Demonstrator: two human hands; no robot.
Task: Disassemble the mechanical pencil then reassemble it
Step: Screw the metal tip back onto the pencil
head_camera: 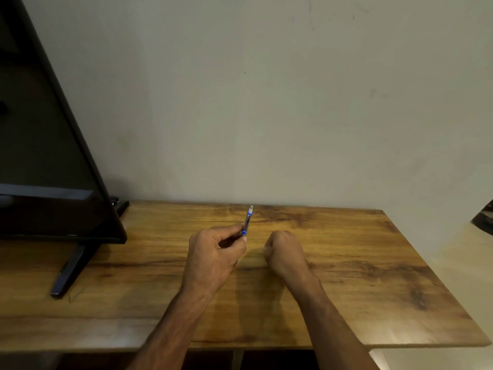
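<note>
A slim mechanical pencil (248, 219) with a clear barrel, blue bands and a white eraser cap points up and away from me. My left hand (213, 252) grips its lower end between thumb and fingers, so the tip is hidden inside the hand. My right hand (284, 249) rests on the wooden table (373, 276) just to the right, fingers curled into a loose fist; whether it holds anything is hidden. The two hands are a short gap apart.
A black flat screen (48, 156) on a black foot (69, 271) stands on the table's left side. A plain wall (266, 102) rises right behind the table's far edge. A dark object (484, 217) shows at the right border.
</note>
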